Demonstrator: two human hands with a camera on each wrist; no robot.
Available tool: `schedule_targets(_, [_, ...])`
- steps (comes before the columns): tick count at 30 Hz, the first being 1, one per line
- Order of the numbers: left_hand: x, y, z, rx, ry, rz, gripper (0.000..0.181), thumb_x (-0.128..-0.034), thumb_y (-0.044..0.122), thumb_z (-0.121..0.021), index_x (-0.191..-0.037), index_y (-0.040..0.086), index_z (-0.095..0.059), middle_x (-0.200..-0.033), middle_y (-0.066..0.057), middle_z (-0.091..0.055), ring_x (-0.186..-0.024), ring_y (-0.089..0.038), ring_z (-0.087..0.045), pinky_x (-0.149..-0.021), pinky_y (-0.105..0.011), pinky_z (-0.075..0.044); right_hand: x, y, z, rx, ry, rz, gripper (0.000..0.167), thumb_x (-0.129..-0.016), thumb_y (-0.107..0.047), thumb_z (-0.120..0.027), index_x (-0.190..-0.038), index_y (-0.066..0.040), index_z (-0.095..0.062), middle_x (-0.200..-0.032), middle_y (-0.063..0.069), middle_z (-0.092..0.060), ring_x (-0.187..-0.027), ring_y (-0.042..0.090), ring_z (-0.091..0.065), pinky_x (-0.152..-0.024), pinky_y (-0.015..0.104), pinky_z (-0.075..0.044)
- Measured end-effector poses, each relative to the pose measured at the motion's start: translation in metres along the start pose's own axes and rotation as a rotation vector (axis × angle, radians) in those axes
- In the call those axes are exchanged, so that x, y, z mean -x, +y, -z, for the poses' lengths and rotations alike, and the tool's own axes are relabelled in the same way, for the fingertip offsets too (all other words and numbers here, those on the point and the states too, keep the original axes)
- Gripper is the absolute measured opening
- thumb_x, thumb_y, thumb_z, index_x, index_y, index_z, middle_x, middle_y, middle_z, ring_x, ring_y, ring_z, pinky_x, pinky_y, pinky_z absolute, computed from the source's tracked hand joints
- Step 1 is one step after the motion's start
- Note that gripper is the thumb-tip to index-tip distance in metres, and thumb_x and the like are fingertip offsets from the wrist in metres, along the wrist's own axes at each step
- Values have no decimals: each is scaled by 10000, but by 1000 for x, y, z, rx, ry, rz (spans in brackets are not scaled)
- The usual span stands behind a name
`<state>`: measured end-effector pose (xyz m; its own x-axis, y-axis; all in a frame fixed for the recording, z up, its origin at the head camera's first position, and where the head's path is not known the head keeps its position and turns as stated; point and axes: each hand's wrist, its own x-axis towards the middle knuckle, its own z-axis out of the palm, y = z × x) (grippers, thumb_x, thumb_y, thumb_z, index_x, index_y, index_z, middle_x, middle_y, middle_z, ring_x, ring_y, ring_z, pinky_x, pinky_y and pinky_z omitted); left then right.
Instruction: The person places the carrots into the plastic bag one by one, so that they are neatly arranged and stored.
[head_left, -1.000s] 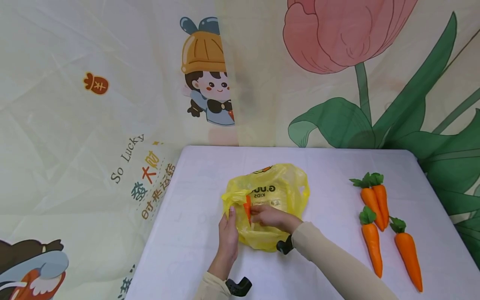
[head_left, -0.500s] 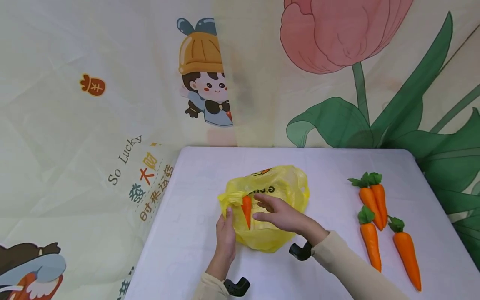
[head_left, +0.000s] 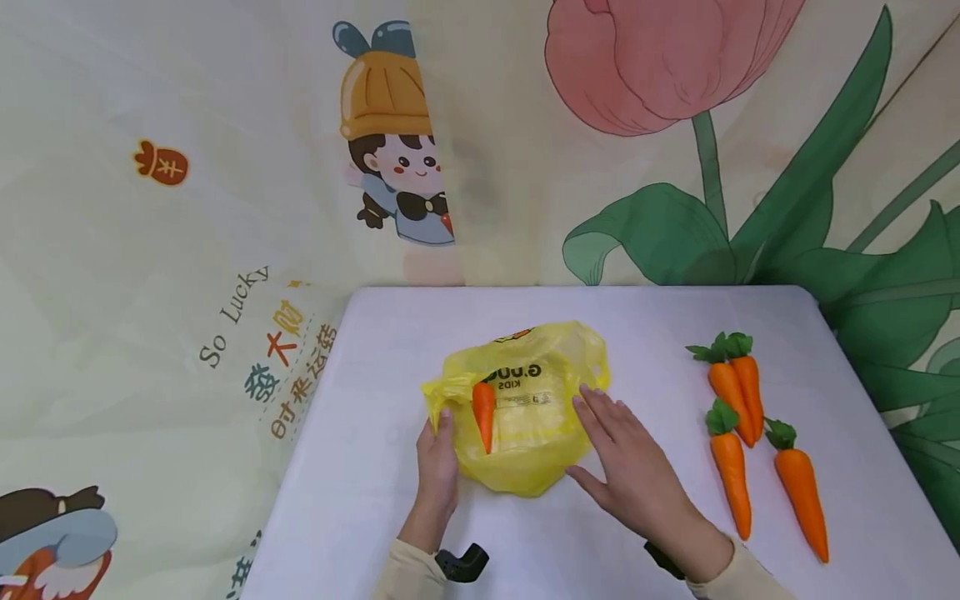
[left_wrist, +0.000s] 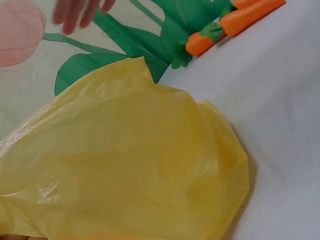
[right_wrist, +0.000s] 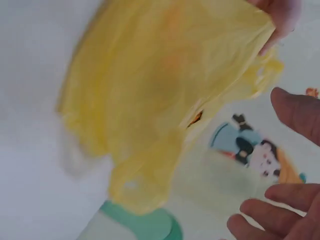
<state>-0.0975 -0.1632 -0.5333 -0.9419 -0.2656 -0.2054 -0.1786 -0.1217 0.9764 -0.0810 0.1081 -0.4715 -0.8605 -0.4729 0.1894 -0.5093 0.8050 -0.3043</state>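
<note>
A thin yellow plastic bag (head_left: 551, 467) lies on the table with its mouth spread wide. One orange carrot (head_left: 483, 417) is inside it, near the left side, its tip toward the person. My left hand (head_left: 437, 467) holds the bag's left edge with the thumb on top; its fingers are mostly hidden behind the plastic. At the bag's right side is my right hand (head_left: 637, 467), fingers straight and holding nothing. In the right wrist view, its thumb and fingers (right_wrist: 272, 217) are spread apart.
Several more carrots with green leafy tops lie on the right of the table, including a far one (head_left: 726, 392), a near-left one (head_left: 731, 483) and a near-right one (head_left: 802, 504). A white cloth (head_left: 337, 500) covers the table. A printed curtain (head_left: 510, 167) hangs behind.
My right hand has let go of the carrot inside the bag, drawn back to the right and straightened its fingers. My left hand has kept its hold on the bag's edge.
</note>
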Motion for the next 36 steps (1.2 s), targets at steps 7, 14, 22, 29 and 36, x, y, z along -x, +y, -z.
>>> schedule_targets(7, [-3, 8, 4, -11, 0, -26, 599, -1098, 351, -416, -1565, -4, -295, -1608, -129, -326, -1478, -263, -282, -1211, -441, -241, 28, 41, 8, 175, 54, -211, 1105, -772, -455, -868, -1577, 11, -273, -1630, 195, -268, -1476, 368, -270, -1185, 562, -242])
schedule_targets(14, [-4, 10, 8, -36, -10, -41, 586, -1092, 352, -435, -1570, 37, -308, -1601, -90, -347, -1464, -238, -309, -1205, -433, -261, 55, 90, 18, 183, 190, -293, 1133, -713, -345, -922, -1537, 99, -283, -1569, 291, -321, -1377, 484, -368, -1070, 660, -355])
schedule_targets(22, [-5, 8, 8, -21, -1, -31, 550, -1098, 291, -430, -1573, 42, -307, -1607, -91, -336, -1473, -229, -290, -1211, -420, -245, 74, 131, 17, 130, 199, -484, 1107, -708, -258, -938, -1516, 128, -288, -1430, 383, -413, -1047, 545, -568, -659, 542, -582])
schedule_targets(29, [-3, 4, 4, -31, 3, 2, 557, -1100, 275, -426, -1575, 19, -289, -1624, -116, -300, -1497, -261, -244, -1221, -441, -212, 90, 151, -9, 29, 36, -701, 991, -823, -315, -851, -1495, 153, -293, -1422, 397, -416, -1148, 544, -519, -867, 630, -517])
schedule_targets(36, [-2, 1, -1, -30, -15, 7, 563, -1101, 278, -420, -1575, 9, -280, -1623, -116, -304, -1495, -261, -250, -1218, -449, -217, 95, 161, -24, -4, -97, -832, 934, -880, -401, -783, -1462, 179, -338, -1314, 372, -527, -1012, 462, -569, -913, 603, -509])
